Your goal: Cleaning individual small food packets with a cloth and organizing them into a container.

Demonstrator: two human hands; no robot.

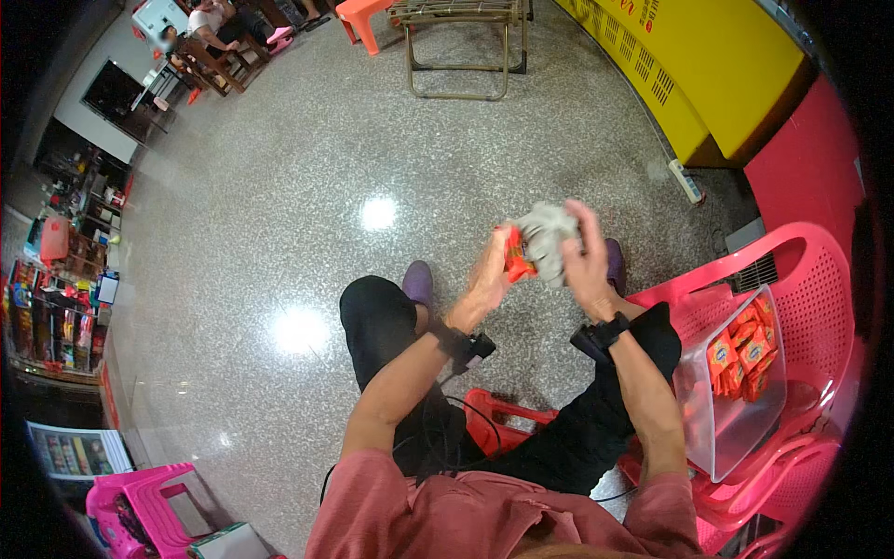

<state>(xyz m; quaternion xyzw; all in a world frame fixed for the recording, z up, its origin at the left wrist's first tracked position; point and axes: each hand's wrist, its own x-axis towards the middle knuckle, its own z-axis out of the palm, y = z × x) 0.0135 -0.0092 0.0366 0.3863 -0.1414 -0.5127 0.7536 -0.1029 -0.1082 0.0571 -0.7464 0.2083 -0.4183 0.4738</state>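
Observation:
My left hand (492,272) grips a small, shiny orange-red packet (519,257) above the floor, between my knees. Against the packet is a crumpled grey cloth (548,241), which my right hand (588,269) holds from the other side. The cloth and the right fingers are blurred, and part of the packet is hidden behind cloth and fingers. To my right, a clear plastic bin (733,437) rests tilted on a pink plastic chair (814,293). Inside it lie several similar orange packets (751,349) bearing printing.
A red plastic stool (499,419) is under me. Ahead stand a folding metal-framed rack (457,66) and an orange stool (367,21). A yellow cabinet (705,77) and a power strip (686,183) are at right. Shelves of goods (56,314) line the left; people sit far off.

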